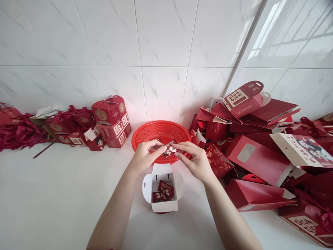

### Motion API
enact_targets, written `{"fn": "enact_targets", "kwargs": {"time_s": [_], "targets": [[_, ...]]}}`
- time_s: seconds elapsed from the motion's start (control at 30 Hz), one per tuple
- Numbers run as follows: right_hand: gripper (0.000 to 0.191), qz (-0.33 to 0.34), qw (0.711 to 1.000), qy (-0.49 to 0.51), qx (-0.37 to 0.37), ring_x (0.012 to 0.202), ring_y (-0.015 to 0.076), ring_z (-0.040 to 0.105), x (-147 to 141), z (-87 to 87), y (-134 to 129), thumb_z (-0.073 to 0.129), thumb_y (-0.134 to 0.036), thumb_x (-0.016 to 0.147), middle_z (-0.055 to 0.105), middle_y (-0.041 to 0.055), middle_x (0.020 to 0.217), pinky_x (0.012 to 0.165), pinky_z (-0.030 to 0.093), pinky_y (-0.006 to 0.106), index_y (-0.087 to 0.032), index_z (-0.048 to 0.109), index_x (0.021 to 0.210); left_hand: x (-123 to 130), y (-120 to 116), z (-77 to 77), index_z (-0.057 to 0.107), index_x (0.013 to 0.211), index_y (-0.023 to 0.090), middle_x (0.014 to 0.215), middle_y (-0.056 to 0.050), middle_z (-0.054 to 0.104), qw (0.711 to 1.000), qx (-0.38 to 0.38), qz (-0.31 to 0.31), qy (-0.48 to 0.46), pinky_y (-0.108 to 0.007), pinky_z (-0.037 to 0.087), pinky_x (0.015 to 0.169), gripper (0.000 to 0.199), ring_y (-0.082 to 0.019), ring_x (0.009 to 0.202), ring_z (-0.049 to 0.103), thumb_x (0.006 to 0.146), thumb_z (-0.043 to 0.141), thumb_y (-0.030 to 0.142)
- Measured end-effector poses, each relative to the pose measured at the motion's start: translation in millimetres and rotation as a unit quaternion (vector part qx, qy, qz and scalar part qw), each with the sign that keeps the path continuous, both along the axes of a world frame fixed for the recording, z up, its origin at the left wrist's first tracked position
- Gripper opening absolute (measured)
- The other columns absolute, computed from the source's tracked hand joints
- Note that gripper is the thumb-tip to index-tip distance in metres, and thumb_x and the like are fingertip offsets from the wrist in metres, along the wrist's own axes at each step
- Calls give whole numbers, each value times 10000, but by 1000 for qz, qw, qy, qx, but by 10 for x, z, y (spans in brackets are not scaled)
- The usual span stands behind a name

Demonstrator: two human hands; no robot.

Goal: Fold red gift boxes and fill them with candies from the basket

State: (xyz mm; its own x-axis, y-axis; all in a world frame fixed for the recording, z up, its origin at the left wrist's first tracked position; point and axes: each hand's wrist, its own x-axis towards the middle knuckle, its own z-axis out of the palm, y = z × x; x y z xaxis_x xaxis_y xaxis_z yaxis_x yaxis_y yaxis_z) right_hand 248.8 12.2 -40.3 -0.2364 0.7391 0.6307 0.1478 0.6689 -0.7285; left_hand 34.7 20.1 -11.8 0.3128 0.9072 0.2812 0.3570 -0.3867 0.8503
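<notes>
Between my two hands a small dark red packet (169,148) with pale print is held over the near part of a red plastic basket (161,127). My left hand (146,154) pinches its left end, and my right hand (194,158) pinches its right end. Below them on the table stands an open box (164,207), white inside, with its flaps spread out. Several dark red packets (165,189) lie in the box. A little more of the basket's contents shows behind my left fingers, too small to make out.
On the right lies a big loose heap of red boxes (256,159), some unfolded. Closed red boxes (111,133) are stacked at the left back on the white table (65,194), with dark red ribbons (20,133) beyond. A tiled wall (163,41) rises behind.
</notes>
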Motion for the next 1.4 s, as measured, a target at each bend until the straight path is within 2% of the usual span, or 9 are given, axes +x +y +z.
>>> {"fn": "enact_targets", "kwargs": {"time_s": [0.1, 0.23, 0.33, 0.5, 0.73, 0.87, 1.17, 1.33, 1.4], "targets": [[269, -14, 999, 47, 3, 976, 179, 669, -57, -52, 63, 643, -209, 915, 698, 45, 1121, 891, 537, 336, -295, 683, 1167, 68, 61, -62, 726, 1009, 175, 952, -55, 699, 998, -18, -30, -42, -298, 484, 852, 295, -214, 949, 639, 922, 607, 430], [392, 16, 976, 179, -123, 845, 160, 674, -134, -151, 178, 687, -285, 895, 680, 38, 1075, 798, 555, 326, -300, 537, 1256, 64, 141, -141, 720, 958, 163, 844, -27, 647, 998, -25, -32, -53, -255, 455, 731, 259, -170, 824, 593, 920, 621, 399], [144, 63, 957, 202, -200, 753, 126, 615, -134, -195, 271, 677, -344, 904, 656, 8, 856, 708, 509, 258, -227, 649, 983, 64, 175, -164, 685, 833, 151, 765, -6, 602, 998, -42, -23, -52, -233, 423, 663, 249, -142, 748, 555, 902, 649, 388], [195, 137, 926, 220, -274, 632, 94, 537, -109, -223, 330, 691, -361, 895, 628, -13, 682, 612, 427, 220, -190, 694, 802, 111, 193, -165, 695, 931, 167, 871, -28, 655, 979, -129, -106, -120, -262, 477, 801, 227, -161, 857, 605, 922, 624, 382], [116, 65, 957, 187, -211, 548, 87, 552, -144, -225, 221, 677, -329, 911, 643, -34, 622, 560, 449, 213, -221, 714, 929, -13, 219, -153, 628, 834, 178, 785, -18, 621, 990, -132, -28, -50, -295, 460, 777, 353, -164, 769, 584, 935, 553, 508], [136, 66, 969, 147, -189, 838, 171, 708, -142, -215, 135, 643, -313, 934, 747, 38, 890, 745, 546, 291, -240, 695, 1037, -104, 235, -148, 596, 627, 173, 657, -37, 605, 987, -146, -68, -11, -324, 430, 823, 588, -185, 750, 581, 990, 359, 571], [179, 67, 995, 16, -70, 984, 190, 674, -105, -155, 69, 551, -193, 960, 718, 47, 1052, 887, 534, 351, -258, 675, 1072, -118, 216, -119, 671, 961, 202, 947, -24, 656, 974, -172, -79, -121, -284, 464, 840, 222, -172, 911, 607, 904, 642, 415], [496, 102, 961, 202, -161, 923, 182, 699, -248, -198, 75, 508, -290, 1001, 705, 46, 1108, 864, 558, 398, -358, 330, 1459, 1, 165, -138, 617, 941, 194, 955, -16, 647, 977, -114, -37, -179, -275, 476, 875, 183, -165, 947, 617, 859, 716, 324], [444, 114, 945, 236, -197, 884, 174, 692, -294, -214, 100, 592, -316, 960, 708, 36, 1056, 817, 564, 360, -332, 437, 1376, 48, 131, -130, 613, 933, 191, 950, -17, 650, 982, -96, -28, -162, -285, 478, 885, 169, -167, 943, 619, 880, 689, 332]]}}
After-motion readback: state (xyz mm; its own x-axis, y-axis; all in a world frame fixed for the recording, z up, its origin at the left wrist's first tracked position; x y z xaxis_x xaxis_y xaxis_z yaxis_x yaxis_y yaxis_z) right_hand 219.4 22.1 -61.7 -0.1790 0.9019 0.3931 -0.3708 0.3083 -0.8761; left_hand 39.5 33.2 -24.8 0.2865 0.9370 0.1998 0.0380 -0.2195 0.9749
